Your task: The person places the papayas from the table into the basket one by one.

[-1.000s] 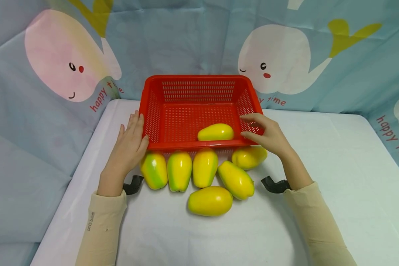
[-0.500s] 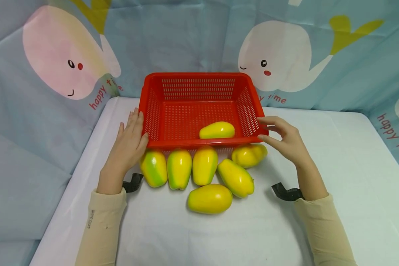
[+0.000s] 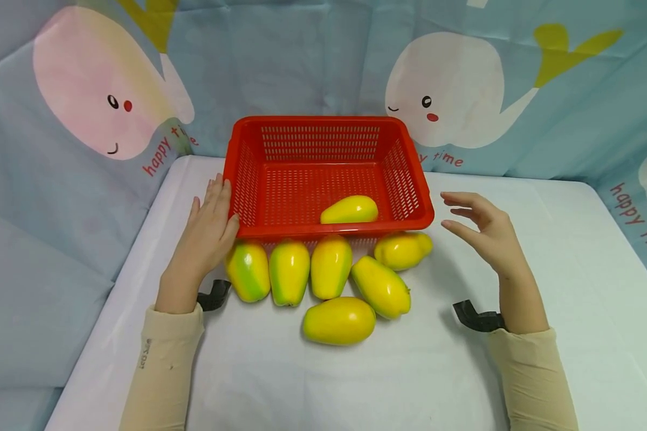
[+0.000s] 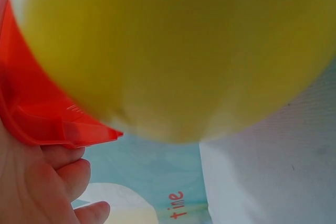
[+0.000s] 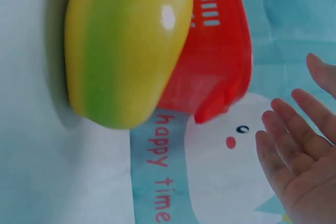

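Observation:
A red plastic basket [image 3: 323, 230] stands at the back of the table, with one yellow papaya-like fruit [image 3: 350, 210] lying in it. My left hand [image 3: 205, 230] rests against the basket's left side, its fingers extended along the rim. To the right of the basket, my right hand [image 3: 485, 230] hovers apart from it, holding nothing, thumb and fingers spread. Several yellow-green fruits lie in front of the basket, among them a fruit [image 3: 401, 250] at its right front corner. In the right wrist view a fruit [image 5: 126, 45] hides part of the basket.
The table has a white cover [image 3: 280, 389]. A blue curtain [image 3: 313, 60] printed with whales hangs behind the basket and on the left. Black wrist mounts [image 3: 478, 317] sit on both wrists. A large yellow fruit [image 4: 173, 51] fills much of the left wrist view.
My right hand has moved from over the basket's right rim out to the right, away from the basket. The left hand stays at the basket's left side, and the fruits lie as before.

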A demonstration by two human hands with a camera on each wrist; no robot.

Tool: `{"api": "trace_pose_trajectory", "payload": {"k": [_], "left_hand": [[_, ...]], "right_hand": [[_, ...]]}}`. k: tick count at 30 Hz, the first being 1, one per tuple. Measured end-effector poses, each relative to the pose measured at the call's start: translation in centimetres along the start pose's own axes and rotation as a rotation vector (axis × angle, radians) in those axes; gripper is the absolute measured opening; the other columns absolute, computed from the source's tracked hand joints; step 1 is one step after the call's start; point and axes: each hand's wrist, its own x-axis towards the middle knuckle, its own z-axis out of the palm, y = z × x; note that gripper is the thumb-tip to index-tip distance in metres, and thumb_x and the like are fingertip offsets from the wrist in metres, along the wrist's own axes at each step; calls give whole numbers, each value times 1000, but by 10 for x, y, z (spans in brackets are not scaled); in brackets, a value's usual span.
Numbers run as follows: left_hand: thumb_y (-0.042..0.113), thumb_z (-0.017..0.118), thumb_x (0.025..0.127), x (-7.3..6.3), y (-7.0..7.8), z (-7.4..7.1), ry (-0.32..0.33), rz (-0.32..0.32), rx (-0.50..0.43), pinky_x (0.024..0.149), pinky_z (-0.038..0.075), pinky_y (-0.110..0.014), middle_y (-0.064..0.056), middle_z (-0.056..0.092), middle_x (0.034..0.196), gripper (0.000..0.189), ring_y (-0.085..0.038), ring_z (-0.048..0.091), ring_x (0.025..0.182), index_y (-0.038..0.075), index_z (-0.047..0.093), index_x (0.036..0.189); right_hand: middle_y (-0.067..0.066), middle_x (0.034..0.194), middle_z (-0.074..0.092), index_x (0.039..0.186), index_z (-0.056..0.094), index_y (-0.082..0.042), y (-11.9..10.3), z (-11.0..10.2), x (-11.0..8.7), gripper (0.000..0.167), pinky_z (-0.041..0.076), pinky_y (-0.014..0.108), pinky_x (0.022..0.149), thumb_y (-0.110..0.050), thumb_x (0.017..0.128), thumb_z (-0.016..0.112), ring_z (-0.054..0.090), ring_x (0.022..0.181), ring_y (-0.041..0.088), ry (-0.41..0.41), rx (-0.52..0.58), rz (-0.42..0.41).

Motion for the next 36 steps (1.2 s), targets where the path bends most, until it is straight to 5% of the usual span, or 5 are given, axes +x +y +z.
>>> {"api": "trace_pose_trajectory", "payload": {"k": [15,22,36], "left_hand": [[25,32,98,1,1,-6,12,2,-9,113,-1,-52,-12,1,157,62,-27,0,144,-2,9,150],[24,33,98,2,-1,-5,16,12,-12,112,0,-53,-14,3,157,62,-27,0,144,-2,9,150],[24,32,98,0,-1,1,4,12,-23,113,-1,-52,-14,2,157,62,-28,0,144,-3,9,149]], "right_hand": [[-4,121,58,130,53,-1,25,-23,-4,41,46,15,86,-6,90,61,58,107,12,-108,29,300],[10,133,52,134,51,-6,39,-14,-3,47,46,16,87,-14,89,64,50,118,31,-224,-2,407],[16,134,48,136,44,-1,63,10,-8,56,47,23,90,-13,87,67,49,120,32,-423,112,421]]}}
